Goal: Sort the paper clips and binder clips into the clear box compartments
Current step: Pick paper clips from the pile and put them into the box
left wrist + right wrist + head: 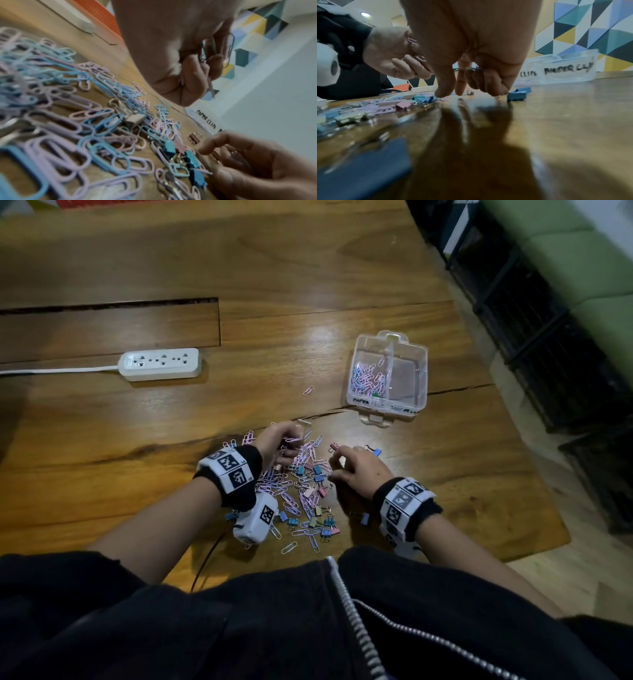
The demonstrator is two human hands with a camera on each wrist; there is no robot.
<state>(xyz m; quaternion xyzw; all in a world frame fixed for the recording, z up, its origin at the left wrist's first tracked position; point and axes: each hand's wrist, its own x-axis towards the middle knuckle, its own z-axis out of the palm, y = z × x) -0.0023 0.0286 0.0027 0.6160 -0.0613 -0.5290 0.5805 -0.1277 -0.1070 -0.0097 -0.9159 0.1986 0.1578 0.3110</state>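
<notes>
Far left of the clear box (388, 406): a white power strip (159, 363) with its cord, flat on the wooden worktop (102, 422), well out of any reach path.

Nearer, down and left of the box: left hand (281, 445) hovering over the heap, fingers curled round a small bunch of paper clips (274, 486), some wire loops poking out of the fist in the wrist view. Light, thin, springy wire, probably prone to hooking into one another; best pinched by the outer loop and lifted clear, or gathered in a loose fist as here.

Directly below the box: the mixed heap itself, pastel paper clips tangled with small binder clips (318, 470). Binder clips stiffer and blockier, likely slippery on the painted body; easiest taken across the folded body or by the wire handles.

One stray pink paper clip (308, 391) just left of the box, apart from the heap.

Below the box, slightly right of the heap: right hand (359, 469), ring and little fingers curled on what looks like a binder clip or two, thumb and forefinger reaching down to the worktop. A blue binder clip (376, 451) just beside it, toward the box.

The box: lidless, left compartment partly filled with paper clips, right compartment seemingly bare. Nothing standing between heap and box; tangling the only likely nuisance.
</notes>
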